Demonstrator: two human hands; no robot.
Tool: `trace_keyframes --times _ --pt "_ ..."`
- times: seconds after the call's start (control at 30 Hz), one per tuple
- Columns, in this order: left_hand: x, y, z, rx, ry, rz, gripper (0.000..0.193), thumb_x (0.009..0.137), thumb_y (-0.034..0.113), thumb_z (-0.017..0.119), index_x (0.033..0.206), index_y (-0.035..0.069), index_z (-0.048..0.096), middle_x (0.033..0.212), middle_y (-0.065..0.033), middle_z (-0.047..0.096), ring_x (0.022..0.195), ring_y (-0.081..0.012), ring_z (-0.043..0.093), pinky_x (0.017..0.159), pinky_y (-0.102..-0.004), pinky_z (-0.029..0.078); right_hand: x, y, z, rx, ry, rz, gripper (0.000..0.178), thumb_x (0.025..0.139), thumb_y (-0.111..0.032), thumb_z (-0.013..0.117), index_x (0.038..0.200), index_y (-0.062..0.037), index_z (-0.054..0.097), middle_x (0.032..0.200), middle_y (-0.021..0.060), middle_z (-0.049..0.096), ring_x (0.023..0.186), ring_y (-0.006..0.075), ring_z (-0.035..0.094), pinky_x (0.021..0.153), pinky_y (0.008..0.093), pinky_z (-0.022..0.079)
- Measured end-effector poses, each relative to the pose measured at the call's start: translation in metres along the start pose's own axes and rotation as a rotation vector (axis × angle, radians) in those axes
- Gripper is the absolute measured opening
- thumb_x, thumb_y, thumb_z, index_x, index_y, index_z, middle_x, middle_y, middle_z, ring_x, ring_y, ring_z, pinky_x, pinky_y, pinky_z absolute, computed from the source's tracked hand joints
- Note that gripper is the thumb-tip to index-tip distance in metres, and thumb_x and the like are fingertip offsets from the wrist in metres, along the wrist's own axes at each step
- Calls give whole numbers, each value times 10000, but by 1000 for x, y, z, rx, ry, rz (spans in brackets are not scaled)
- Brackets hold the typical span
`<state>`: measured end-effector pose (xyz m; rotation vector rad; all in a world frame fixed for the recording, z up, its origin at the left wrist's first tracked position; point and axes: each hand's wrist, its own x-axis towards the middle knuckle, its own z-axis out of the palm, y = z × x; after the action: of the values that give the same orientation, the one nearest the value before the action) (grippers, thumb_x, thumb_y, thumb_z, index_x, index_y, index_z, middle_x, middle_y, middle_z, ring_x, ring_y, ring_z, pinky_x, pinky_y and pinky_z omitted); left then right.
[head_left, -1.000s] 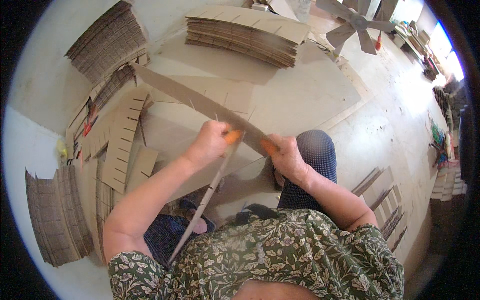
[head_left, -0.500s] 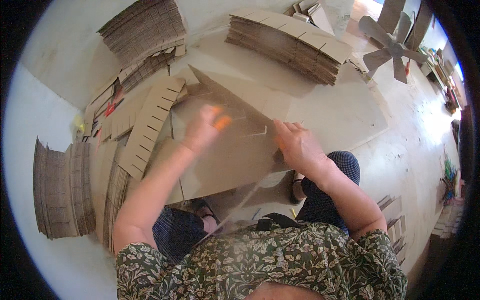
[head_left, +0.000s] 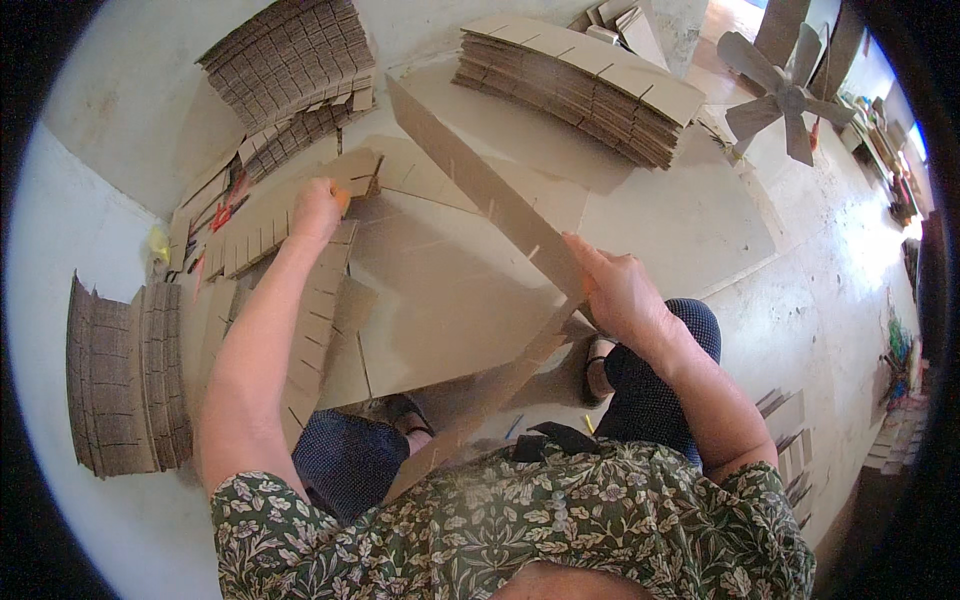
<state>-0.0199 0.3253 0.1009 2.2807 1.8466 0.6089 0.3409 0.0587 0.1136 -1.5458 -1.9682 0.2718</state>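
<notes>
Long cardboard strip, upper middle of frame, long axis slanting from upper centre down to the right; its lower right end meets the right hand, whose fingers are closed on that end. Strip lies up and left of that hand, far end well apart from it. Second strip, blurred, slants from beside the same hand down and left toward the shirt; the two form a V at the hand, can't tell if they're slotted together. Right hand is clearly the nearer one to both. Left hand is off left of centre, well apart from the long strip, fingers curled over the end of a loose slotted piece; can't tell if it's gripped or just touched. Another slotted strip runs below that hand, near-upright in frame, beside the forearm. Large cardboard sheet lies flat between the two hands, lower centre. Farther out: cardboard stack at upper centre-right, gridded stack upper left, folded-looking stack left edge, red-handled tool left, grey fan upper right.
</notes>
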Motion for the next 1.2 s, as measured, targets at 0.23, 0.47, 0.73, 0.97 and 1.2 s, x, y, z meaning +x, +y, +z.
trace_keyframes --times 0.23,0.47,0.73,0.97,1.2 --pt "-27 53 -8 -601 -350 -239 252 893 231 621 879 -20 635 639 -48 585 500 -125 525 438 -292 438 0 -16 -13 22 75 -115 575 726 8 551 1286 -49 438 797 193 611 667 394 609 592 464 497" --pt "-58 107 -4 -601 -567 -92 193 907 145 562 1017 8 639 656 -50 572 449 -110 499 435 -284 427 -5 -20 -22 25 177 -182 598 707 11 558 1290 -36 436 773 182 597 654 382 607 583 458 494" --pt "-104 156 9 -801 -815 -72 317 869 87 557 1178 51 615 774 0 594 503 -67 455 462 -223 405 -13 -16 -24 22 189 -166 588 711 11 552 1288 -33 443 774 182 601 659 376 611 594 450 500" --pt "-128 169 16 -1013 -966 -143 320 893 124 553 1203 57 602 804 4 585 559 -61 439 495 -210 398 -17 -8 -26 14 106 -112 549 731 -6 537 1273 -27 455 778 181 612 658 374 615 602 446 508" --pt "-137 179 26 -935 -777 -248 338 905 293 586 1134 47 613 801 -5 591 642 -90 508 535 -235 417 -16 -11 -18 73 122 -128 494 751 -25 543 1238 -24 464 780 189 622 667 374 619 594 450 509"
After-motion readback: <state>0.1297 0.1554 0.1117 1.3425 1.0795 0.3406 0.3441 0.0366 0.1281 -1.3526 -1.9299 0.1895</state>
